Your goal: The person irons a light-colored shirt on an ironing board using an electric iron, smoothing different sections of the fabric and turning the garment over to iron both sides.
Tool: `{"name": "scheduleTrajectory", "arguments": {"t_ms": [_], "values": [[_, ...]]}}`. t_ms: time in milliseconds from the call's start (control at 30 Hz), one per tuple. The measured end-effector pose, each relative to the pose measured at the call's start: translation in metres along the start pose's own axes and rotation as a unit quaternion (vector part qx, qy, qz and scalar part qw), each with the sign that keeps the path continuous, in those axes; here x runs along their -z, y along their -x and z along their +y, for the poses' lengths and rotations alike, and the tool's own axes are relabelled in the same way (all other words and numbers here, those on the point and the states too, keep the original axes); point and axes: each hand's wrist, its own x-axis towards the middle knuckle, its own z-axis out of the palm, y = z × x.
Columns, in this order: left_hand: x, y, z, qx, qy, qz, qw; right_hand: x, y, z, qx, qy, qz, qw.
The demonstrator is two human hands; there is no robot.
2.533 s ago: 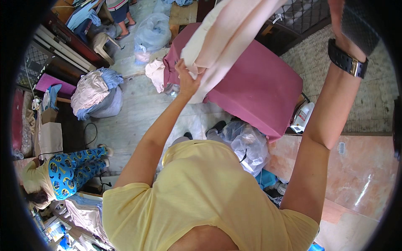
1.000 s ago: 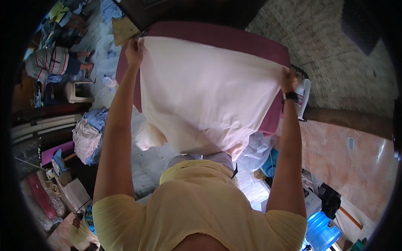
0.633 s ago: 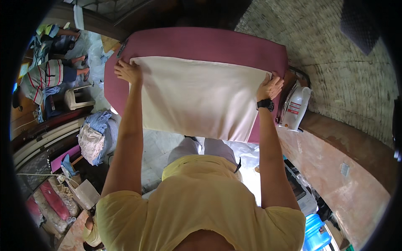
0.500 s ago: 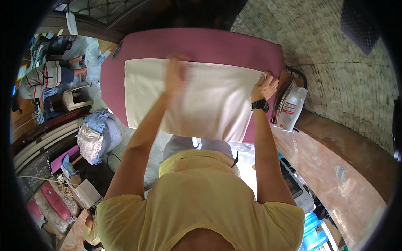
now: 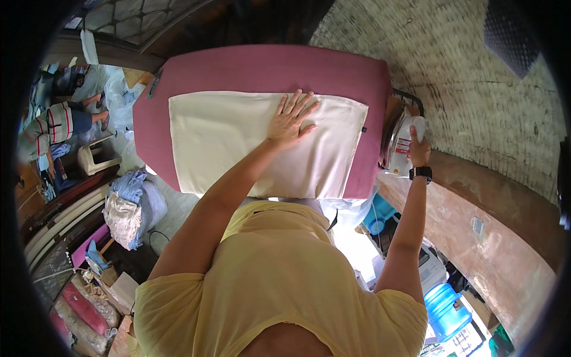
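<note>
A cream cloth panel [image 5: 232,137] lies flat over a padded ironing board [image 5: 267,68] with a maroon cover. My left hand [image 5: 290,121] rests on the cloth near its far edge, fingers spread and palm down. Off the board's right end, my right hand [image 5: 420,150], with a black watch at the wrist, is closed round the handle side of a white iron [image 5: 402,146] with red markings. The iron stands on a holder beside the board, and my fingers partly hide its handle. A small dark tag [image 5: 364,129] shows on the cloth's right edge.
A stone-topped ledge [image 5: 476,226] curves along the right, below a rough wall [image 5: 464,101]. On the left are a cloth bundle [image 5: 128,208], a plastic stool [image 5: 98,156] and another person [image 5: 56,128]. A blue water bottle [image 5: 443,312] stands at lower right.
My right hand has left the cloth's right corner and moved right to the iron. My left hand has slid right across the cloth and now lies spread on it.
</note>
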Motion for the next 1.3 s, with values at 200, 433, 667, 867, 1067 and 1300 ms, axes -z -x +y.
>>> {"name": "scheduleTrajectory", "arguments": {"t_ms": [200, 433, 667, 867, 1067, 1300], "values": [[-0.005, 0.000, -0.005, 0.004, 0.002, 0.022, 1.000, -0.010, 0.047, -0.099, 0.471, 0.065, 0.066, 0.877], [0.025, 0.014, -0.051, 0.073, 0.413, 0.178, 0.890, -0.080, 0.075, -0.129, 0.490, 0.185, -0.110, 0.844], [0.101, 0.121, -0.260, 0.596, -0.102, 0.248, 0.757, -0.091, 0.053, -0.113, 0.549, 0.122, -0.125, 0.818], [0.108, 0.141, -0.298, 0.437, 0.171, 0.353, 0.809, -0.094, 0.070, -0.140, 0.570, 0.171, -0.108, 0.797], [0.106, 0.140, -0.296, 0.395, 0.147, 0.386, 0.820, -0.134, 0.098, -0.185, 0.598, 0.181, -0.106, 0.773], [0.110, 0.145, -0.303, 0.412, 0.169, 0.388, 0.807, -0.188, 0.137, -0.247, 0.587, 0.172, -0.094, 0.786]]}}
